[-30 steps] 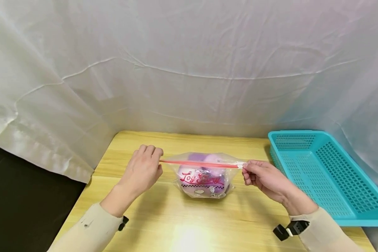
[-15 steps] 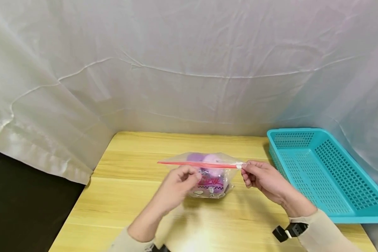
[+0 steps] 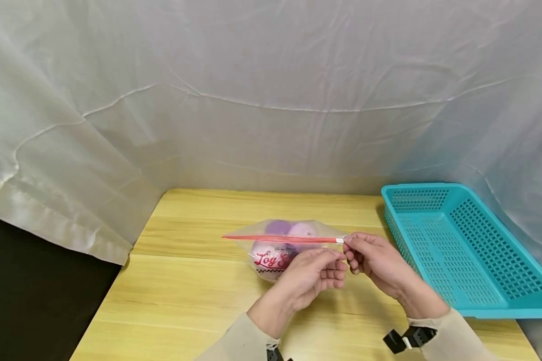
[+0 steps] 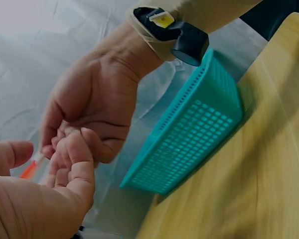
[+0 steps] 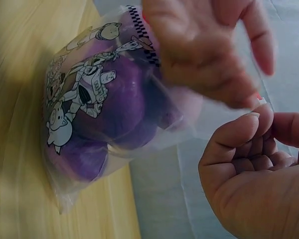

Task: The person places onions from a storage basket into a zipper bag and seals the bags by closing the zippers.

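Note:
A clear zip bag (image 3: 265, 260) with red lettering and cartoon figures stands on the table, holding purple and pale lilac rounded things (image 5: 124, 94). A red zip strip (image 3: 280, 238) runs along its top, with a white tab (image 3: 340, 240) at the right end. My right hand (image 3: 381, 265) pinches that right end between thumb and finger. Just left of it, my left hand (image 3: 310, 276) is in front of the bag, thumb apart from loosely bent fingers (image 4: 72, 154) and nothing between them. It hides the bag's lower right part in the head view.
A turquoise perforated basket (image 3: 515, 313) lies at the table's right side, beyond my right hand. The wooden table (image 3: 194, 281) ends at a pale cloth curtain (image 3: 271, 135) behind, and a dark area lies off its left edge.
My left hand has let go of the zip strip's left end and moved right across the bag's front to beside my right hand. The right hand keeps its pinch.

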The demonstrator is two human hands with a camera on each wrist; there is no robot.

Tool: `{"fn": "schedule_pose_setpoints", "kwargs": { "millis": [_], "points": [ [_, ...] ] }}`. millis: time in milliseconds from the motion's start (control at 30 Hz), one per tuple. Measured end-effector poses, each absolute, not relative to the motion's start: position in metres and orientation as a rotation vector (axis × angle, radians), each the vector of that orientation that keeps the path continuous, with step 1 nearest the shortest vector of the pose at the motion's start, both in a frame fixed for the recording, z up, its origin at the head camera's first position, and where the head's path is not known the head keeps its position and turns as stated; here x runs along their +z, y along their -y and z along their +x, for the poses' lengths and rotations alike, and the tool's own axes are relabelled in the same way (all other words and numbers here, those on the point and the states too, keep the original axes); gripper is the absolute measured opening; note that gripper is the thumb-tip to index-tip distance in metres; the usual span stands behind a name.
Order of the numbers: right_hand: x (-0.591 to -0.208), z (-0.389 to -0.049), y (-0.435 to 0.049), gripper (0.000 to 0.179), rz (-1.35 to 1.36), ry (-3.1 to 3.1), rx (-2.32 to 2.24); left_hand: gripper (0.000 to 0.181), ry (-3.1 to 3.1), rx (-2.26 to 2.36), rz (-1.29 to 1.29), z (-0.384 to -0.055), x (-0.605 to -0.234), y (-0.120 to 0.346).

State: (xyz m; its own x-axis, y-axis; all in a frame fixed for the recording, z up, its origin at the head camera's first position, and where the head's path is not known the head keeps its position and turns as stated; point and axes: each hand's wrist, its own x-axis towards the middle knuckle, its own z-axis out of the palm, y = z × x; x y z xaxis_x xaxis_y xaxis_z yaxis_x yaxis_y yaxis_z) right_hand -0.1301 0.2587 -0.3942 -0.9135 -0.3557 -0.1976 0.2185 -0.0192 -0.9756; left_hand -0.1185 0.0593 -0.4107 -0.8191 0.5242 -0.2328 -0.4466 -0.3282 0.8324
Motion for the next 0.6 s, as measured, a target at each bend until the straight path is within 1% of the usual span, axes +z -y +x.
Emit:
{"fn": "schedule_pose_setpoints", "kwargs": {
  "millis": [133, 300, 600],
  "points": [
    [-0.395, -0.130, -0.258, 0.027, -0.128, -1.861, -2.003, 0.022, -1.266, 2.226, -0.003, -0.124, -0.415, -0.064],
    [-0.397, -0.129, -0.258, 0.027, -0.120, -1.869, -1.998, 0.017, -1.220, 2.268, -0.042, -0.127, -0.419, -0.067],
    [-0.401, -0.130, -0.261, 0.027, -0.150, -1.960, -1.937, 0.019, -1.333, 2.300, -0.158, -0.130, -0.417, -0.079]
  ]
}}
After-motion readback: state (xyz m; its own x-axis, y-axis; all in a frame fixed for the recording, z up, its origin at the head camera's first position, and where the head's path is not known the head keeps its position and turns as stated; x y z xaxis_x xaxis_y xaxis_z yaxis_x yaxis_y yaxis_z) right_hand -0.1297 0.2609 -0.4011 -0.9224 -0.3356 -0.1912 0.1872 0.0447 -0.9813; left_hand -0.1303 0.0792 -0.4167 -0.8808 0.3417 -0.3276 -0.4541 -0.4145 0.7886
